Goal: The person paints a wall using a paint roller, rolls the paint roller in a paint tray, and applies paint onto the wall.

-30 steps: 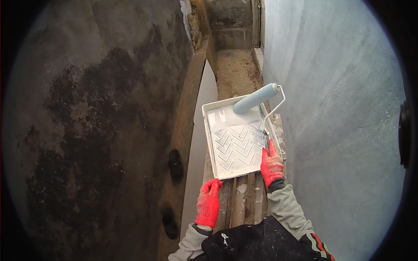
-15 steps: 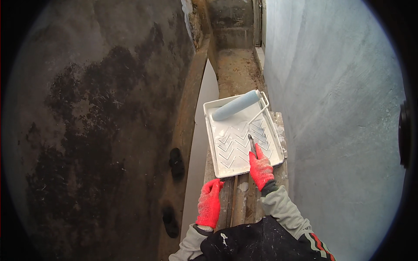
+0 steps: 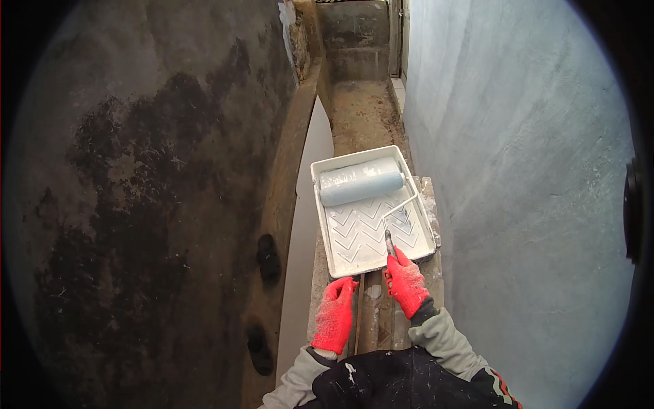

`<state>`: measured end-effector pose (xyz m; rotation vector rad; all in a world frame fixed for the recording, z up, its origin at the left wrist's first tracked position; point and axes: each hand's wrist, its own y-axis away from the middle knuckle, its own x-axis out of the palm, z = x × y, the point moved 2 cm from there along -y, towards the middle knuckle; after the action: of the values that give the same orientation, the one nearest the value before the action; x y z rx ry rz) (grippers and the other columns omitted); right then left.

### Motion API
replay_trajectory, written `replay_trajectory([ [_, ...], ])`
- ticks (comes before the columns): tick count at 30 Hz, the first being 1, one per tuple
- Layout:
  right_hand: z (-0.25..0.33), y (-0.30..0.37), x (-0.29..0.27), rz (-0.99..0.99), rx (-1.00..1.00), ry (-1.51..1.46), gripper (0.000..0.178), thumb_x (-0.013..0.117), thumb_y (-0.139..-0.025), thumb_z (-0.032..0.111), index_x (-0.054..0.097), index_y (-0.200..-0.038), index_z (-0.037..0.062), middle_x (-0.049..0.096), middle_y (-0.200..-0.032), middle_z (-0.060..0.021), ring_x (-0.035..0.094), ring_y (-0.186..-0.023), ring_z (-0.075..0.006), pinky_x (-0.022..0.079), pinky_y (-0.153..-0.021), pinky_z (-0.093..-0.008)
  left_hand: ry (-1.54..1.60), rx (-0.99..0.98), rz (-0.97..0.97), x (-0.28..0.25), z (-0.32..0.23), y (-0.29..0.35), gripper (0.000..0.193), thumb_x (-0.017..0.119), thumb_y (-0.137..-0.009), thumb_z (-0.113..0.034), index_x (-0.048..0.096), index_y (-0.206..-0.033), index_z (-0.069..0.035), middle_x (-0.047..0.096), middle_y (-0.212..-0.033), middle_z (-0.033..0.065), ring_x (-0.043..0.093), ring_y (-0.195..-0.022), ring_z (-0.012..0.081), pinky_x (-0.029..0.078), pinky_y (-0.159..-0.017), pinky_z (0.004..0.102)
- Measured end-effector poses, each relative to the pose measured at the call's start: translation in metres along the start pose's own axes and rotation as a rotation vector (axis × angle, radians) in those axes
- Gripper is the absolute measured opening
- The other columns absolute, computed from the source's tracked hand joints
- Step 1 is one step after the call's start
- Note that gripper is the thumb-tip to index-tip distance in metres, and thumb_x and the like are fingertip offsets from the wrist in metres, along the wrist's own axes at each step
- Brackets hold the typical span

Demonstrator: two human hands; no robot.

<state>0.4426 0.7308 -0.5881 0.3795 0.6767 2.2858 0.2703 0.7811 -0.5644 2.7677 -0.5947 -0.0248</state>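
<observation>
Left hand (image 3: pixel 334 319) is all curled up by the paint tray's (image 3: pixel 354 262) near left corner. Right hand (image 3: pixel 407 285) is clenched around its near edge, forearm (image 3: pixel 446 339) slanting inward.

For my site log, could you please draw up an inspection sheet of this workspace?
Surface: worn planks, paint-spotted, under the white tray.
Job's things: blue-grey paint roller across the tray's far half.
Clutter: two dark shoes at left.
Hands: right hand, gloved red, grips the roller handle; left hand at the tray's near edge, contact unclear.
Cables: nothing seen.
Surroundings: grey-blue wall at right; dark blotchy surface at left; white panel beside the planks.
</observation>
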Motion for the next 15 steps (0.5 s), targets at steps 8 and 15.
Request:
replay_trajectory([
  [8, 0.012, 0.009, 0.003, 0.053, 0.005, 0.059, 0.034, 0.048, -0.098, 0.030, 0.055, -0.127, 0.0122, 0.051, -0.070, -0.0001, 0.046, -0.050, -0.0087, 0.041, -0.044, -0.0273, -0.246, 0.037, -0.039, 0.006, 0.000, -0.010, 0.030, 0.054, -0.101, -0.022, 0.060, -0.120, 0.000, 0.065, -0.114, 0.0093, 0.060, -0.106, 0.0154, 0.046, -0.094, 0.0287],
  [15, 0.020, -0.011, 0.008, 0.100, 0.031, 0.146, 0.025, 0.044, -0.100, 0.030, 0.053, -0.102, 0.0069, 0.051, -0.070, -0.0018, 0.047, -0.051, -0.0126, 0.042, -0.045, -0.0299, -0.340, 0.095, -0.043, 0.008, 0.001, -0.016, 0.034, 0.059, -0.098, -0.026, 0.061, -0.121, -0.001, 0.062, -0.118, 0.0160, 0.059, -0.112, 0.0270, 0.045, -0.097, 0.0348],
])
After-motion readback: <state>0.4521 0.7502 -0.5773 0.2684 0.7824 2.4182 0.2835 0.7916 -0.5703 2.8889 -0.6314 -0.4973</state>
